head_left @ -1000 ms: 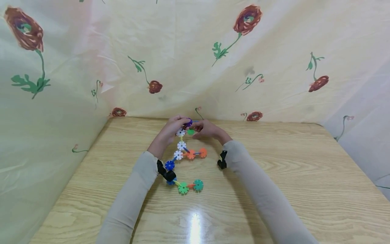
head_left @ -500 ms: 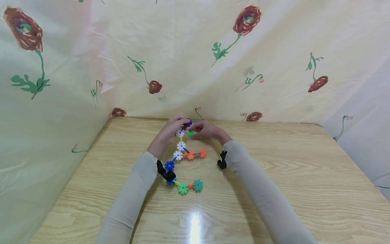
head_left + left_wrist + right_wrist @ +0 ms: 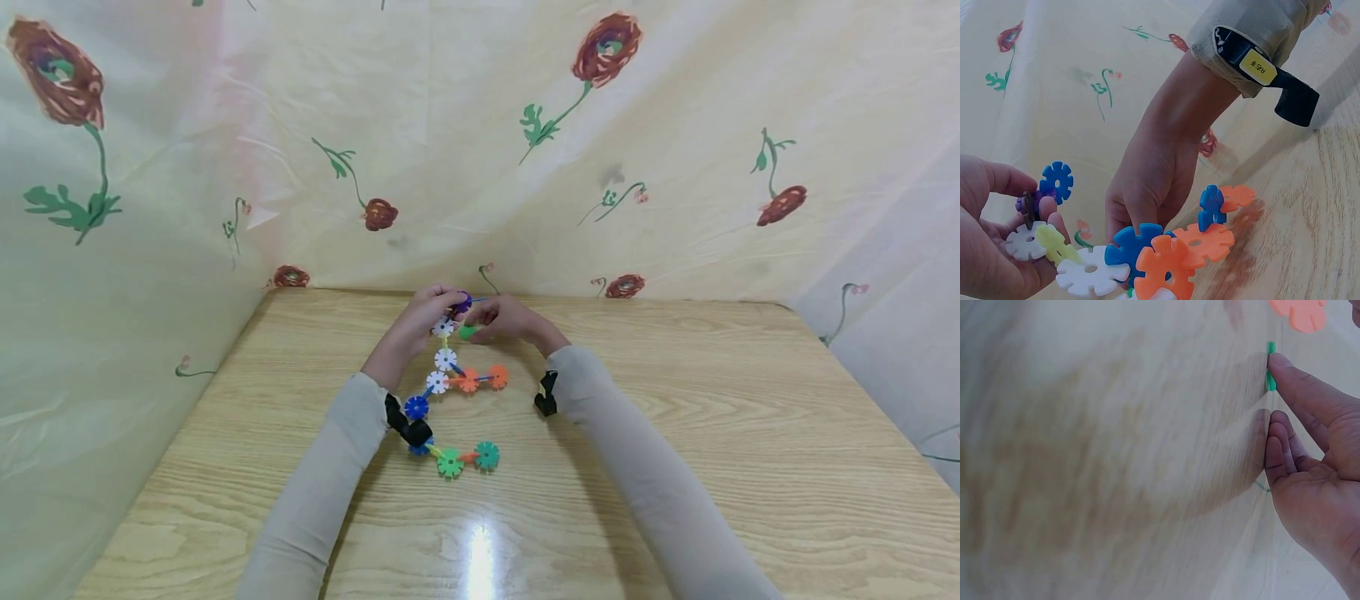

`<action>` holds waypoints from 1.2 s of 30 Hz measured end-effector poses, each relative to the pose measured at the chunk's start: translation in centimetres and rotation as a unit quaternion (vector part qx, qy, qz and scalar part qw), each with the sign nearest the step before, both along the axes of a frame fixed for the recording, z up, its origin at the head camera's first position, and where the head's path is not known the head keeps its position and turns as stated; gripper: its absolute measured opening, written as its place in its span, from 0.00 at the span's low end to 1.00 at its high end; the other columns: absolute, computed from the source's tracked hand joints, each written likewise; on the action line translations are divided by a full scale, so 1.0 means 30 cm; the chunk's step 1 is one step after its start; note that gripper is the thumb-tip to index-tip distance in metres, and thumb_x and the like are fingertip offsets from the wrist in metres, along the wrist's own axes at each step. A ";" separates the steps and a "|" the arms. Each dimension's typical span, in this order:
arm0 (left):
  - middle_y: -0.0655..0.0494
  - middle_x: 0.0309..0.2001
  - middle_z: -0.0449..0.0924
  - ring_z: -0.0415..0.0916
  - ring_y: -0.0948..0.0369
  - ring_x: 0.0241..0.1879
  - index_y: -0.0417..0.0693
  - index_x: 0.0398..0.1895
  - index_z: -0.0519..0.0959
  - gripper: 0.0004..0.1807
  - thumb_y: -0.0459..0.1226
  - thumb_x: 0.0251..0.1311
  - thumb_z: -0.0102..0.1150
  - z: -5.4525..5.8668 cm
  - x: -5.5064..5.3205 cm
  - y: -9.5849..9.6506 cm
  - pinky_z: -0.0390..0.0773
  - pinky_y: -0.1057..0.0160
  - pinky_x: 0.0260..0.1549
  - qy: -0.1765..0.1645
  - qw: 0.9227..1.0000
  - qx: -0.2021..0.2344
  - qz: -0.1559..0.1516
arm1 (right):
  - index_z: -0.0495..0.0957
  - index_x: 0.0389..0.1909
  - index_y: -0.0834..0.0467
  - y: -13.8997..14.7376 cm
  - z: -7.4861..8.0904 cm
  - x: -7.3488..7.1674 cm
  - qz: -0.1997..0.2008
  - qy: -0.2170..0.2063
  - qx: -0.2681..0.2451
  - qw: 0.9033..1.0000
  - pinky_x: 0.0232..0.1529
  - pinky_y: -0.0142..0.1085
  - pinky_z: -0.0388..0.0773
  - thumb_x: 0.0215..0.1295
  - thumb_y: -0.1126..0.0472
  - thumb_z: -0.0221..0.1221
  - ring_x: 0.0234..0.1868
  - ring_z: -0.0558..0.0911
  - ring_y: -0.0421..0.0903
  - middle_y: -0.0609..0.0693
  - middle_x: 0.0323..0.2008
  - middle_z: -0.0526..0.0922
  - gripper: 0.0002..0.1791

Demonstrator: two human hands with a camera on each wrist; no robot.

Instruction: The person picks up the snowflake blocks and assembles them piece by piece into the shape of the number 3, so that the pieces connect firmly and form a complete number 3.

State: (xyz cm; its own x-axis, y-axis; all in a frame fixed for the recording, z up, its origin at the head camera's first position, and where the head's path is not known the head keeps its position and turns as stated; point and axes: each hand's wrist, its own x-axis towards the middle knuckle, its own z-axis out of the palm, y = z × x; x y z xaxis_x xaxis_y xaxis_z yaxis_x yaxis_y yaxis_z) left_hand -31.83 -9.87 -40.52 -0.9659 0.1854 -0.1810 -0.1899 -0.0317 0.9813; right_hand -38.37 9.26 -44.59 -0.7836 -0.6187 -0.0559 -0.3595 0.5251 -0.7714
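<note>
My left hand (image 3: 422,319) pinches the purple notched disc (image 3: 1046,201) at the far end of a joined chain of plastic snowflake discs. A brown disc (image 3: 1028,209) sits by its fingers, and a blue disc (image 3: 1057,182) stands upright off the purple one. Below them run the white discs (image 3: 446,359), joined by a yellow disc (image 3: 1057,245). My right hand (image 3: 512,318) reaches down beside the chain. One fingertip (image 3: 1280,360) presses a loose green disc (image 3: 1271,366) flat on the table, while the other fingers rest lower, near the tabletop.
Orange discs (image 3: 497,377) branch right from the chain's middle. Nearer, the chain passes a blue disc (image 3: 416,407), goes partly under the left wrist's black camera (image 3: 415,431), and ends at a teal disc (image 3: 487,455). A flowered cloth (image 3: 450,167) borders the wooden table (image 3: 675,467).
The green disc has slid slightly nearer to me under the right hand's fingertip. The left hand keeps its hold on the purple disc, almost still.
</note>
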 end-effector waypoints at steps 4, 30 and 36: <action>0.57 0.37 0.76 0.74 0.60 0.36 0.43 0.48 0.75 0.09 0.40 0.77 0.52 0.000 -0.001 0.001 0.74 0.65 0.41 0.003 1.000 0.002 -0.002 | 0.84 0.48 0.67 0.004 0.007 0.004 -0.001 -0.005 -0.006 1.000 0.42 0.32 0.71 0.62 0.68 0.70 0.39 0.71 0.44 0.55 0.41 0.83 0.14; 0.57 0.35 0.77 0.73 0.62 0.33 0.41 0.50 0.75 0.11 0.40 0.77 0.52 -0.002 0.008 0.010 0.75 0.67 0.37 0.007 1.000 0.000 -0.009 | 0.77 0.44 0.65 0.031 0.021 0.019 -0.001 -0.062 -0.001 0.998 0.39 0.30 0.75 0.58 0.74 0.69 0.37 0.75 0.44 0.51 0.35 0.78 0.15; 0.54 0.37 0.76 0.73 0.61 0.33 0.41 0.49 0.75 0.11 0.40 0.77 0.52 -0.007 0.006 0.017 0.75 0.64 0.41 0.011 1.000 0.002 -0.016 | 0.76 0.45 0.66 0.050 0.027 0.038 -0.011 -0.067 -0.014 0.998 0.37 0.31 0.74 0.58 0.75 0.68 0.35 0.74 0.43 0.51 0.34 0.77 0.15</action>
